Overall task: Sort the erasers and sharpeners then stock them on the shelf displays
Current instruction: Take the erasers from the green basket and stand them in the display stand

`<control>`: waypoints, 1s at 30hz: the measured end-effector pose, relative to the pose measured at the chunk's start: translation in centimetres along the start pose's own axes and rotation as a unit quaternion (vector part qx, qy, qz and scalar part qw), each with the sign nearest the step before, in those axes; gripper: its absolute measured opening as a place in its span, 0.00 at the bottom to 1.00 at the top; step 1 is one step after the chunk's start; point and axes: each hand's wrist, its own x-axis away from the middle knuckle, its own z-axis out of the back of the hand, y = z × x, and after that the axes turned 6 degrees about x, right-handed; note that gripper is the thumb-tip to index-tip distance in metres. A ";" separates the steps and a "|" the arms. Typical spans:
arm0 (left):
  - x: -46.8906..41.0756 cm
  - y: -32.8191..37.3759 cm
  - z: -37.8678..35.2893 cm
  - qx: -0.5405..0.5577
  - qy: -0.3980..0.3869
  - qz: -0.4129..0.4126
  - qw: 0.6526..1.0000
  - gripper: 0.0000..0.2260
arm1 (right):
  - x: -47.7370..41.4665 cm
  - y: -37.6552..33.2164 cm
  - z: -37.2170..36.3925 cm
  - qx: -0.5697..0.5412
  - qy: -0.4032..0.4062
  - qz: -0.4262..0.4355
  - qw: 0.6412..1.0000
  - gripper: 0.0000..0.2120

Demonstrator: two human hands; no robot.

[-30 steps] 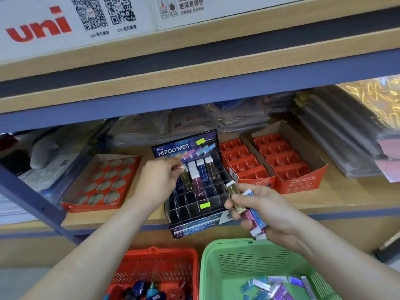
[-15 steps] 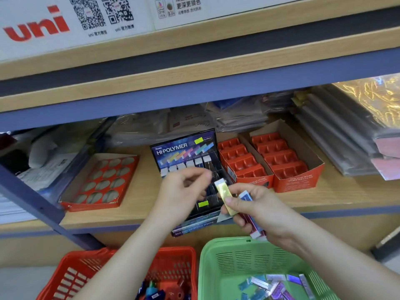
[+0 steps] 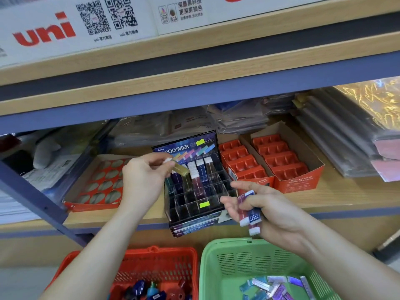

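— What's there?
— A shelf [image 3: 324, 191]; below it a green basket [image 3: 216, 267] of loose erasers [image 3: 275, 284] and a red basket [image 3: 173, 256], sharpeners [image 3: 138, 289] inside, I think. On the shelf, a display [image 3: 190, 146], back rows stocked.
— The hands?
— The left hand [image 3: 142, 180] pinches a gold eraser [image 3: 180, 169] above the display; the right hand [image 3: 275, 217] grips a bundle [image 3: 251, 215] just beside its front.

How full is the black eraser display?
Partly full: the display rack has erasers standing in its back rows only; the front compartments are bare.
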 end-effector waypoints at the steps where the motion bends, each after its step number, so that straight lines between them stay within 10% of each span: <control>1: -0.3 -0.4 -0.1 -0.028 -0.006 -0.011 1.000 0.04 | 0.0 0.0 0.1 -0.007 -0.003 0.001 1.000 0.25; 30: -0.7 -4.4 -3.2 -0.243 -0.133 -0.198 0.940 0.09 | 0.1 0.5 -0.1 0.075 0.049 0.002 0.996 0.06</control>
